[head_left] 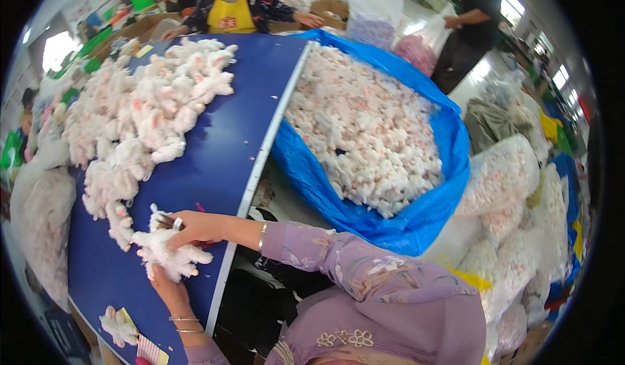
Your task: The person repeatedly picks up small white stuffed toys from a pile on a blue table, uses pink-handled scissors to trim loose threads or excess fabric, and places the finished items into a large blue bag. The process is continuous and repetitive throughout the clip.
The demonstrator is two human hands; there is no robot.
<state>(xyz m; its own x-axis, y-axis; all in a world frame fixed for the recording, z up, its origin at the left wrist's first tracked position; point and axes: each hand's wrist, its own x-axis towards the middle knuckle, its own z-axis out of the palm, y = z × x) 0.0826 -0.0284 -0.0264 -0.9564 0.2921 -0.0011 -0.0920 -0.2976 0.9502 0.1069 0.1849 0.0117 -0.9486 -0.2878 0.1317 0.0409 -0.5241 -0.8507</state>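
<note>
A small fluffy white plush toy (170,253) with pinkish tips lies on the blue tabletop (202,143) near its front edge. My right hand (187,228), a ring on one finger, reaches in from the right and is closed on the toy's upper part. Something dark and narrow shows by its fingers and a bit of red below the palm; I cannot make out what it is. From below, my left hand (169,290) grips the toy's lower side with thumb and fingers. Just beyond lies a large heap of similar white plush toys (143,104).
A big blue bag (449,163) full of small white-and-pink pieces stands right of the metal table edge (263,150). Another plush toy (119,326) lies beside paper cards at the near left. Full clear sacks (501,176) line the right. Co-workers (231,7) are at the back.
</note>
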